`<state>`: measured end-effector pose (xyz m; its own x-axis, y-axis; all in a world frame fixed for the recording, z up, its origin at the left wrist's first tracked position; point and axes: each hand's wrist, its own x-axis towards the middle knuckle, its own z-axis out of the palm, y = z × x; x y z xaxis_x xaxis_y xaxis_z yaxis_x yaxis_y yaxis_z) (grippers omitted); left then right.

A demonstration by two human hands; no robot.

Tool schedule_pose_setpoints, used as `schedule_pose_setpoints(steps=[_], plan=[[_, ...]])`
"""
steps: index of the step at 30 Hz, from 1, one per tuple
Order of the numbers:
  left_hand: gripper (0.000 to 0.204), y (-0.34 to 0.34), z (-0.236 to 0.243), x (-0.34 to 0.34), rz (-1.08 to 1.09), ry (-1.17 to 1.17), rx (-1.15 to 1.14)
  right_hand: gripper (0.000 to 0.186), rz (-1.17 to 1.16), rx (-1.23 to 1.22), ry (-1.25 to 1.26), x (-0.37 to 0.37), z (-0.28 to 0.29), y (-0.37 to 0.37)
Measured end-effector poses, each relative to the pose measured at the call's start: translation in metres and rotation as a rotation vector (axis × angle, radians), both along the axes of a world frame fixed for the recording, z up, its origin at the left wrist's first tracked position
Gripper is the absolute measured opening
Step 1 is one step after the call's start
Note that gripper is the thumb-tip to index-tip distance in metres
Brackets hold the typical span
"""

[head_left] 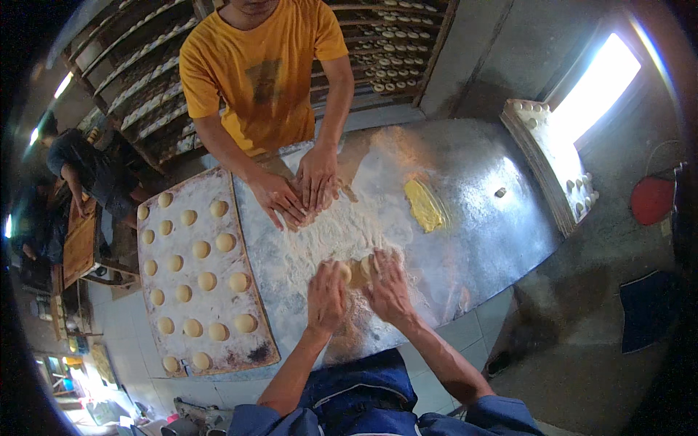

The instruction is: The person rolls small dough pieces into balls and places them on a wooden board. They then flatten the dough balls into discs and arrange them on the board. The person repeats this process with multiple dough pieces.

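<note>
My left hand (327, 296) is curled over a pale dough ball (345, 273) on the floured metal table (487, 254). Beside it, my right hand (388, 288) cups a second dough ball (366, 268), most of it hidden under the fingers. Both balls rest on the tabletop, a small gap apart. Loose white flour (331, 236) spreads just beyond my fingers. Across the table, a co-worker's two hands (299, 192) press down close together in the flour, with what looks like dough partly hidden beneath them.
A floured board (218, 265) with rows of dough balls lies on the left. A yellow greasy smear (425, 205) is right of the flour, and a small dark object (500, 192) farther right. Stacked boards (542, 171) stand at the right end. Racks (396, 43) of dough rise behind the co-worker.
</note>
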<state>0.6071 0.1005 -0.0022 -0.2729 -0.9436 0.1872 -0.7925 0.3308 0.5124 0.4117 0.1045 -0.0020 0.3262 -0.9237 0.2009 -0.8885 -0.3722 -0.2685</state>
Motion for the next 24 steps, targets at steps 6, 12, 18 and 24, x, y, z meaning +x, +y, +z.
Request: schedule_pose_setpoints(steps=[6,12,18,24], plan=[[0.069,0.014,0.002,-0.005,-0.186,-0.271,0.025,0.072,0.175,0.129,-0.046,-0.008,0.001,-0.007],[0.061,-0.008,-0.012,-0.006,-0.101,-0.204,0.121,0.061,0.098,0.129,-0.147,-0.021,-0.005,-0.027],[0.034,0.006,-0.047,-0.001,0.143,-0.024,-0.09,0.032,-0.219,0.147,-0.255,0.012,-0.001,-0.031],[0.037,0.114,0.028,0.121,0.447,0.592,0.112,0.037,-0.019,0.464,-0.557,0.111,0.031,0.032]])
